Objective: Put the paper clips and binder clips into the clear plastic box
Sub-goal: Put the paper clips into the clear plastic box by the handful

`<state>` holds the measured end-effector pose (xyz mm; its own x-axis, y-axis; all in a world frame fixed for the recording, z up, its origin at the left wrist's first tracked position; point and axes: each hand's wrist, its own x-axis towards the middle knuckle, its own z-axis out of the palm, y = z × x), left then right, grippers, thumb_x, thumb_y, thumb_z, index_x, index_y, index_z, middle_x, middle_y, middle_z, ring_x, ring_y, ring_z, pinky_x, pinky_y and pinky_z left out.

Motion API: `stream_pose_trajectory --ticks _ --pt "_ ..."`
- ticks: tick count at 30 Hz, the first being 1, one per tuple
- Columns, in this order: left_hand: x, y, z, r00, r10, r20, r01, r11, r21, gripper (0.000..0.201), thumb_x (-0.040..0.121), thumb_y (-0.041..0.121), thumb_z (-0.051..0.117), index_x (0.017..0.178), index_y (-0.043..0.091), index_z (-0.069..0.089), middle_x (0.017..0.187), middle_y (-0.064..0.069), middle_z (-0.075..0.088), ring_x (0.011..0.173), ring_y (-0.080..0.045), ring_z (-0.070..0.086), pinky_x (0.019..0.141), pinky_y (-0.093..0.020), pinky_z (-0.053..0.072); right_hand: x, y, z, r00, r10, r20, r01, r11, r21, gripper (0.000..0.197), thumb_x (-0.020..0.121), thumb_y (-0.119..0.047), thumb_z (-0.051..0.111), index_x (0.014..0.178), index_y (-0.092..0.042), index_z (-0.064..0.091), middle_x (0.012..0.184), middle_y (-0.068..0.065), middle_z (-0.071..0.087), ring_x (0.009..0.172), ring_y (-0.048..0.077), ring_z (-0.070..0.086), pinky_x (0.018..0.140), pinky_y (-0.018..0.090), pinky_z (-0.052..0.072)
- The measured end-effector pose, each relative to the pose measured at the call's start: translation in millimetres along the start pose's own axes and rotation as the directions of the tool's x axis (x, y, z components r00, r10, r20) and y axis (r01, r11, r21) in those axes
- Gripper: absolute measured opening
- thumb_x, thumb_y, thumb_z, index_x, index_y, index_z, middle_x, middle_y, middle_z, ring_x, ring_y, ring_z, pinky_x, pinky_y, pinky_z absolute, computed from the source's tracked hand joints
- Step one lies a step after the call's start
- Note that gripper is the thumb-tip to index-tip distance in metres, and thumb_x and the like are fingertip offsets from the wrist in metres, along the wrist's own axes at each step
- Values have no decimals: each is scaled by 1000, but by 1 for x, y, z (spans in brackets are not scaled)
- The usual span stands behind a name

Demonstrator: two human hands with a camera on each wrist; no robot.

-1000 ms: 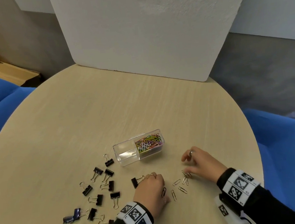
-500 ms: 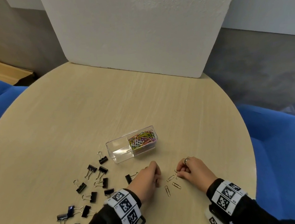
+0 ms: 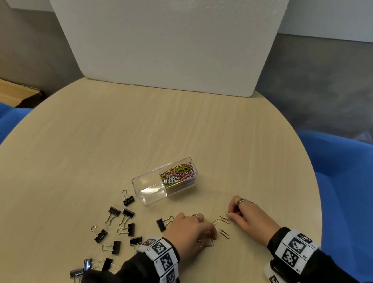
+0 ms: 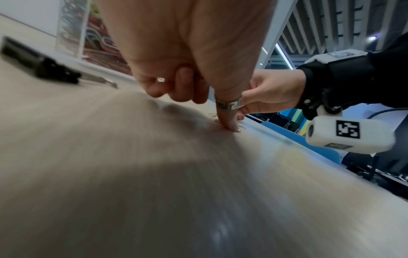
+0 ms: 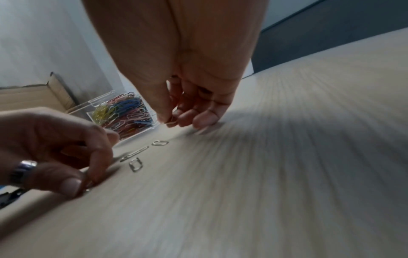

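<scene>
The clear plastic box (image 3: 149,193) lies mid-table; its right half holds coloured paper clips (image 3: 179,174), its left half is bare. Several black binder clips (image 3: 114,212) are scattered to its left, one (image 3: 163,223) beside my left wrist. Loose silver paper clips (image 3: 224,233) lie between my hands. My left hand (image 3: 211,237) curls down and pinches a silver clip (image 3: 210,242) against the table with thumb and finger (image 5: 99,162). My right hand (image 3: 230,214) pinches another silver clip (image 5: 171,123) at its fingertips, just off the table.
A white foam board (image 3: 169,38) stands upright at the table's (image 3: 88,141) far edge. Blue seats (image 3: 359,179) flank the round table on both sides. A cardboard box (image 3: 1,92) sits on the floor at the far left.
Both hands have drawn together over the loose silver clips. My left hand moved right onto a clip; my right hand closed its fingertips on one.
</scene>
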<state>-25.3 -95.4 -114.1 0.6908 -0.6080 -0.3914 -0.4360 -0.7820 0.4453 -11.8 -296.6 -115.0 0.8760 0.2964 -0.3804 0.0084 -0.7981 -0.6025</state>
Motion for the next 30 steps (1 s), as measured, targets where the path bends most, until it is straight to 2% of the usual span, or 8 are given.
stream_pose_trajectory --ticks 8,11,14,16,18,20,24,30 --pt "7 16 -6 987 -21 159 -21 966 259 34 99 20 35 128 5 41 129 -15 43 110 -33 52 102 -38 28 -11 0 3 996 49 -78 -40 993 109 20 89 -17 57 81 -36 56 93 -6 62 85 4 57 73 3 39" --pt "0 12 -9 993 -93 72 102 985 -141 19 98 26 38 113 16 46 118 -7 50 103 -25 50 95 -34 38 -11 -5 -1 985 67 -160 -46 990 134 12 89 -18 58 89 -28 65 92 -8 63 83 1 57 73 3 40" --pt "-3 1 -19 979 -203 -36 115 682 -723 10 98 19 40 89 22 42 83 4 55 73 -5 51 73 -21 45 -14 -21 -7 949 -1 -314 58 983 172 13 86 -17 63 90 -29 67 87 -14 63 79 3 58 69 6 41" --pt "-5 -1 -27 956 -293 -14 67 266 -962 13 99 8 38 95 18 46 68 4 48 56 -4 43 56 -18 38 -17 -36 -9 910 -81 -407 169 968 185 17 83 -14 67 89 -29 68 82 -15 63 80 2 57 66 7 41" --pt "-6 0 -33 943 -327 68 9 -177 -984 22 97 2 34 110 10 51 60 2 42 48 -7 37 49 -20 36 -19 -53 -9 867 -174 -467 283 943 173 17 81 -15 69 92 -28 69 78 -14 61 76 0 57 66 6 40" --pt "-5 1 -38 950 -279 142 2 -449 -894 28 96 4 32 111 1 56 59 -1 45 48 -11 44 47 -23 46 -20 -68 -6 825 -246 -509 373 913 164 19 78 -18 68 91 -32 67 80 -15 63 75 -2 57 67 5 40" --pt "-5 1 -43 968 -117 224 82 -692 -718 35 96 15 33 103 -10 57 83 -20 64 65 -23 66 65 -31 61 -14 -88 3 775 -345 -529 457 885 93 12 73 -26 68 83 -23 73 80 -19 66 79 -3 51 76 3 38" --pt "-10 -2 -46 938 -153 312 124 -691 -712 37 96 10 34 87 -11 64 75 -23 67 61 -29 69 60 -37 60 -8 -77 -3 805 -268 -529 378 919 111 21 77 -40 62 94 -30 69 89 -13 61 86 -1 49 76 6 36"
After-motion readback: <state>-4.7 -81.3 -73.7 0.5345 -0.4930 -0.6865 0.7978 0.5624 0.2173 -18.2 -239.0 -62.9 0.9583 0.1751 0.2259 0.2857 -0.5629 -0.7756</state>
